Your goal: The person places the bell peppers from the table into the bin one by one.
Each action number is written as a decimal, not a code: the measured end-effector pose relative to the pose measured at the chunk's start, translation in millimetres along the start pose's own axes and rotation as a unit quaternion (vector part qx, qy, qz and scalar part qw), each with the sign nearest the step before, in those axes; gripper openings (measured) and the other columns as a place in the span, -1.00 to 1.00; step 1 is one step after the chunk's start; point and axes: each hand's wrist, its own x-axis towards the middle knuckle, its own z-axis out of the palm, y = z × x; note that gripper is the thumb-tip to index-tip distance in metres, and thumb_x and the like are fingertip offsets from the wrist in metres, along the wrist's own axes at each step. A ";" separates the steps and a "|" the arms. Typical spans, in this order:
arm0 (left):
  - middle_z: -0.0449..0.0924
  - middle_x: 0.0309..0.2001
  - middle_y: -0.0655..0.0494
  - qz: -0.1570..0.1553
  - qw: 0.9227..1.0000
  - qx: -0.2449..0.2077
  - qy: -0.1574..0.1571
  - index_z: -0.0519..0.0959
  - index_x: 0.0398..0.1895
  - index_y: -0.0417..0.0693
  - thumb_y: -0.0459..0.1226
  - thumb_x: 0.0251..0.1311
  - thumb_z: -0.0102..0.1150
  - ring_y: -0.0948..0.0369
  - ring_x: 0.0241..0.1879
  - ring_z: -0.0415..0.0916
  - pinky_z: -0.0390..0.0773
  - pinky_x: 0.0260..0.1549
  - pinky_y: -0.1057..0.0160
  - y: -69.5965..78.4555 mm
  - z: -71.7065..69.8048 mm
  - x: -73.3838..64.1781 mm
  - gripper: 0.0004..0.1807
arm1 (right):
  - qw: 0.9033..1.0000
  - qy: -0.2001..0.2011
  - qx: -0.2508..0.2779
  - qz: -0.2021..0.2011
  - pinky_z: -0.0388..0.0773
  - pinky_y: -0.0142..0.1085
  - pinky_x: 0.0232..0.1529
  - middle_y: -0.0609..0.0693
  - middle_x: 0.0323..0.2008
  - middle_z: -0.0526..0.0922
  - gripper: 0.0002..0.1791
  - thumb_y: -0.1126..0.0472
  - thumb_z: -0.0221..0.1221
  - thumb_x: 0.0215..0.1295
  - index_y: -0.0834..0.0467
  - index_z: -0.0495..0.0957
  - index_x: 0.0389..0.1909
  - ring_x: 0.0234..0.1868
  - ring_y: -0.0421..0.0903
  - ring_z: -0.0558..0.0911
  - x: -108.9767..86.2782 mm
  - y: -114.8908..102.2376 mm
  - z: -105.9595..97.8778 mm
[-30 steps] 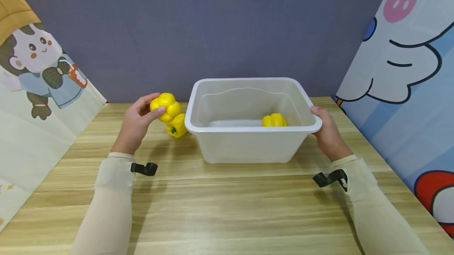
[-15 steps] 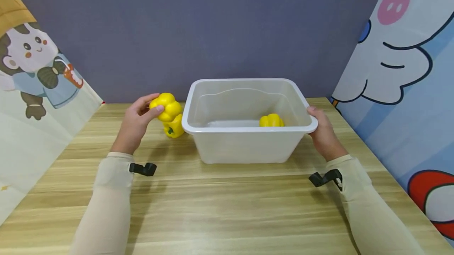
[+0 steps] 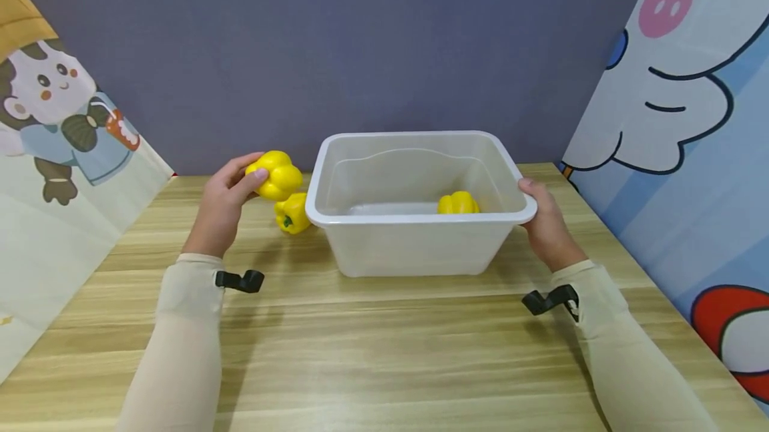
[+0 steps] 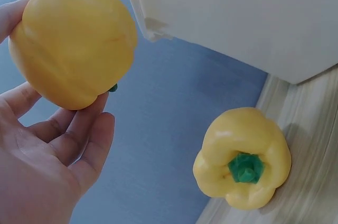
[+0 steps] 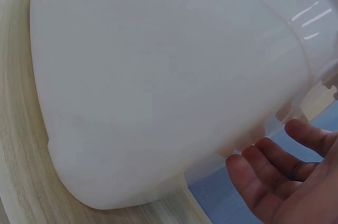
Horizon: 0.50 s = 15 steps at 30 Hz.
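"One yellow pepper (image 3: 281,175) is gripped by my left hand (image 3: 217,208)."
"Anything else held?"
"My right hand (image 3: 549,228) holds the white tub (image 3: 414,246) by its rim."
"Others?"
"I see a second pepper (image 3: 293,213) between left hand and tub, a third pepper (image 3: 458,202) inside, nearer the right."

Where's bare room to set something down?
Free: wood-grain tabletop in front of the white bin, between left sleeve and right sleeve; some bin floor left of the inside yellow bell pepper. Crowded: left of the bin (standing-apart pepper, held pepper, left hand) and right rim, gripped by right hand.
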 end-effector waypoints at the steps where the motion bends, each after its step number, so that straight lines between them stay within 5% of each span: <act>1: 0.40 0.10 -0.09 0.002 1.000 -0.005 0.001 0.41 0.21 0.00 -0.06 0.21 0.16 0.07 -0.03 0.40 0.45 -0.07 0.38 0.3 0.1 0.5 -0.49 | 1.000 -0.001 -0.002 -0.001 0.29 -0.23 -0.15 -0.02 -0.24 0.53 -0.53 -0.09 -0.17 0.39 0.20 0.46 -0.04 -0.22 -0.13 0.45 0.5 -0.2 0.1; 8: 0.41 0.08 -0.09 0.007 1.000 -0.023 0.002 0.43 0.19 -0.03 -0.08 0.21 0.16 0.06 -0.04 0.41 0.47 -0.10 0.40 8.0 5.0 3.6 -0.51 | 1.000 0.007 0.006 -0.005 0.32 -0.27 -0.20 -0.05 -0.30 0.55 -0.56 -0.08 -0.15 0.38 0.18 0.48 -0.11 -0.27 -0.15 0.46 0.2 0.4 0.7; 15: 0.41 0.10 -0.07 0.003 1.000 0.016 -0.007 0.43 0.20 0.04 -0.01 0.19 0.16 0.05 -0.03 0.40 0.46 -0.10 0.38 16.0 10.0 10.4 -0.48 | 1.000 0.010 -0.002 -0.004 0.29 -0.23 -0.16 -0.04 -0.29 0.52 -0.55 -0.08 -0.17 0.39 0.21 0.47 -0.11 -0.26 -0.14 0.45 -1.1 0.0 0.3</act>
